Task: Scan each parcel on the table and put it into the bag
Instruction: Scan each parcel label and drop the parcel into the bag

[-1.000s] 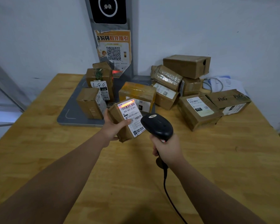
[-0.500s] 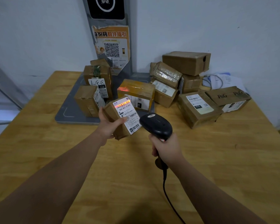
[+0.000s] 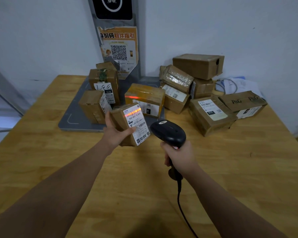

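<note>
A matt cardboard parcel carries a smooth paper label; the black plastic scanner shows a dull sheen; shiny tape wraps one box; the wood bench looks grainy.

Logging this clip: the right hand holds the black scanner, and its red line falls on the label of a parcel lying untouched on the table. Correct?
Not quite. In the head view the right hand holds the black scanner and its red line falls on the label, but that parcel is gripped by the left hand, not lying untouched.
</note>
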`<act>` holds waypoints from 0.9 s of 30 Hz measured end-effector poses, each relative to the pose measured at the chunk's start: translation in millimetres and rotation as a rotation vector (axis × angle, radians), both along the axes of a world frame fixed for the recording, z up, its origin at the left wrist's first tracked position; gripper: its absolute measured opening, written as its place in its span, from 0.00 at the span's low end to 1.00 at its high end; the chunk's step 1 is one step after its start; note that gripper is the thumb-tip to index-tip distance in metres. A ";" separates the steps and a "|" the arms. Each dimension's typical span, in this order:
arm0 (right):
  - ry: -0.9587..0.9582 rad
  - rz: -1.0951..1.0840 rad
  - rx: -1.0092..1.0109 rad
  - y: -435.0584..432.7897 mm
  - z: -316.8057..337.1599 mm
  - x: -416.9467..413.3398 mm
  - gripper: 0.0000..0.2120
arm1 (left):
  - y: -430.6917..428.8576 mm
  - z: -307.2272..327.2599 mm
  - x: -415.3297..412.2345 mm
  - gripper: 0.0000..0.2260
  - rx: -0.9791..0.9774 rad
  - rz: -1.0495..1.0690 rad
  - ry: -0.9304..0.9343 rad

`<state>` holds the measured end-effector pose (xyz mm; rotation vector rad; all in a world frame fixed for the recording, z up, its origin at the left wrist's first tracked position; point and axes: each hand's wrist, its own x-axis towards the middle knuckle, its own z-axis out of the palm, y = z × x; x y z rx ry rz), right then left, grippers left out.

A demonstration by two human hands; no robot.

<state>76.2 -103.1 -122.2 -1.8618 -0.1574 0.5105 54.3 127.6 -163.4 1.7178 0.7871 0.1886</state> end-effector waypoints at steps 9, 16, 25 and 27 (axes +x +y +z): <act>-0.041 0.054 -0.127 -4.4 22.1 6.0 0.14 | -2.0 -3.0 -3.4 0.57 0.174 -0.166 -0.135; -0.007 0.011 -0.137 2.3 19.7 3.5 0.10 | -19.7 -9.4 -0.4 0.61 0.199 -0.273 -0.180; -0.023 0.030 -0.188 -13.1 35.5 3.3 0.10 | -18.1 -9.4 0.5 0.58 0.290 -0.261 -0.126; -0.015 0.038 -0.201 -16.2 34.0 1.2 0.10 | -15.5 -11.1 1.4 0.57 0.311 -0.250 -0.118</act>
